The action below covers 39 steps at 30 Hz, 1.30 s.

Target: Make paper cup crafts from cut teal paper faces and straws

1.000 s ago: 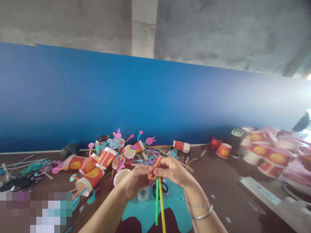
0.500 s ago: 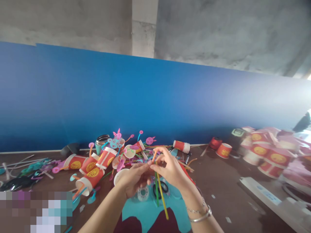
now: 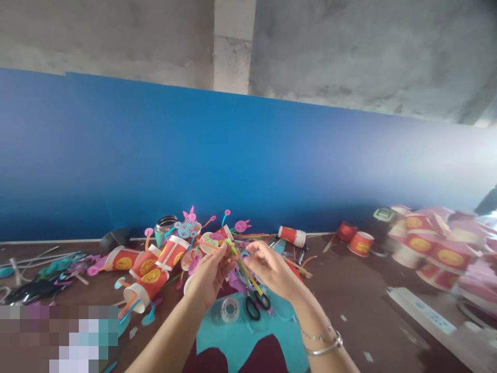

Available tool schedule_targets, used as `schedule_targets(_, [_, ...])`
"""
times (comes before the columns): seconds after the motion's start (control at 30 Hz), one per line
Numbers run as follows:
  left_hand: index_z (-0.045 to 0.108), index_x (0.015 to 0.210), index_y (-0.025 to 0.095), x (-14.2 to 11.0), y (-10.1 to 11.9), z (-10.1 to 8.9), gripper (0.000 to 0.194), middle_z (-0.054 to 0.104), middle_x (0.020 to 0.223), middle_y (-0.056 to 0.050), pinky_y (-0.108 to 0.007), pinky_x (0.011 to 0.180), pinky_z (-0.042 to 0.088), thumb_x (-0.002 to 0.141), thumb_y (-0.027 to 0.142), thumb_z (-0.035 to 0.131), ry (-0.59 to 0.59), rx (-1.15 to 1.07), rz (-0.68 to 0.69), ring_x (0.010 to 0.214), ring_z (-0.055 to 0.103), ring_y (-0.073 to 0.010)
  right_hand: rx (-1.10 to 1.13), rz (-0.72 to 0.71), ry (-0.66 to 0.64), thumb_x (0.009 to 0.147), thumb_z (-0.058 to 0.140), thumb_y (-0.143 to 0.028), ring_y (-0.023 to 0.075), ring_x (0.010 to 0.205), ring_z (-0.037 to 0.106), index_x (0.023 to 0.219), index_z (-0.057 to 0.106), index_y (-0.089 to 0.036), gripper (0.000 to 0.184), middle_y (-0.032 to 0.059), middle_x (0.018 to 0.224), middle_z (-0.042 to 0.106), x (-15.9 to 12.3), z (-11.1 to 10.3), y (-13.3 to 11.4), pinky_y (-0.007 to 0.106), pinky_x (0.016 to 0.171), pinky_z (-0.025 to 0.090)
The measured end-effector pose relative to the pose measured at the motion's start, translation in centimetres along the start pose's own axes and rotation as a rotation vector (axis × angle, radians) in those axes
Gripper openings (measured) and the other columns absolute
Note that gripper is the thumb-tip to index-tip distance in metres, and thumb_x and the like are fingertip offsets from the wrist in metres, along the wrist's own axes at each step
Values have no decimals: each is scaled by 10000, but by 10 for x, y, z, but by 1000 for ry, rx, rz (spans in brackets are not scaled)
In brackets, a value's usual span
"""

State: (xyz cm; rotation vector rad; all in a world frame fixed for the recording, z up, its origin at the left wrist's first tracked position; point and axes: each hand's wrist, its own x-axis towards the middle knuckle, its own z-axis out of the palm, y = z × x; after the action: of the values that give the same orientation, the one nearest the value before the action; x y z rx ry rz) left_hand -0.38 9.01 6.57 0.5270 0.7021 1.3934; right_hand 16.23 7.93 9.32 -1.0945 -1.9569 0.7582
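Observation:
My left hand (image 3: 212, 274) pinches a small bunch of coloured drinking straws (image 3: 247, 271), with yellow and green ones showing, near their upper end. The straws slant down to the right between my hands. Beside them, my right hand (image 3: 269, 267) is curved with thumb and forefinger apart; whether its other fingers touch the straws is hard to see. Below lie black-handled scissors (image 3: 253, 307) and a roll of clear tape (image 3: 230, 310) on a turquoise sheet (image 3: 217, 336) with curved cut-outs.
Red paper cups (image 3: 149, 282) with straw limbs and pink or blue paper pieces crowd the left. Stacked cups (image 3: 292, 235) lie behind my right hand. Farther right are a lone cup (image 3: 361, 243), a blurred cup pile (image 3: 435, 248) and a white power strip (image 3: 423, 311). A blue panel (image 3: 248, 166) stands behind.
The straws have swung from nearly upright to a stronger slant, their tops now farther left. My right hand's fingers have parted from their pinch and shifted right. The scissors show more fully.

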Motion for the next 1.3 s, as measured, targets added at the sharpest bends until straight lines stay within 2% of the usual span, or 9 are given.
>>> schedule_targets(0.07, [640,767,114,2,0,-1,83,695,712,-42,-176,624,568,822,169,610,16,-22,29,643,687,-120,-45,50,-67,762,621,-275,128,590,546,928,552,-203,193,-26,667,610,-1,0,-1,215,536,375])
schedule_targets(0.13, [635,752,119,2,0,-1,84,691,697,-39,-172,604,565,818,164,611,24,-13,32,631,685,-118,-99,88,-58,734,622,-241,128,571,542,794,595,-185,86,-24,612,606,-1,0,1,217,528,364])
schedule_targets(0.2, [631,743,125,1,1,-2,79,678,662,-25,-162,551,551,803,178,633,28,20,30,581,670,-107,-85,136,-37,743,595,-244,123,544,530,694,619,-167,95,-16,569,596,1,-2,4,222,514,355])
schedule_targets(0.43, [639,714,113,-7,9,-4,282,626,581,2,-140,441,452,685,376,736,-200,322,-94,458,575,-65,337,351,-75,593,739,-266,133,556,588,769,637,-143,237,8,622,658,1,-29,16,245,552,432])
schedule_targets(0.63, [621,662,123,-15,8,-1,352,603,516,0,-166,457,412,704,466,686,-324,540,-185,445,551,-75,614,338,69,567,786,-330,104,524,554,700,608,-150,286,-2,592,639,1,-30,10,224,530,426])
schedule_targets(0.83, [617,607,144,-21,5,7,358,624,494,-9,-190,473,415,688,485,690,-312,611,-206,435,548,-85,467,334,74,673,693,-453,73,423,438,734,678,-134,326,-35,480,522,8,-4,1,192,393,268])
schedule_targets(1.1, [615,632,129,-22,2,8,355,638,500,-26,-206,517,465,670,466,717,-228,581,-204,476,594,-107,375,343,44,638,720,-340,90,467,490,795,709,-122,269,-14,529,596,4,1,-4,212,460,367])
schedule_targets(1.2, [659,763,110,-20,5,6,322,688,627,-50,-216,575,493,672,409,739,-283,546,-216,547,633,-116,366,332,58,624,716,-316,93,447,482,732,705,-123,221,-22,491,576,5,-1,-5,218,450,359])
schedule_targets(1.3, [670,945,127,-17,11,4,364,716,798,-62,-212,657,503,659,328,768,-310,459,-124,668,659,-120,380,348,113,608,723,-316,99,452,493,720,708,-129,219,-20,491,577,7,-6,-3,219,451,356])
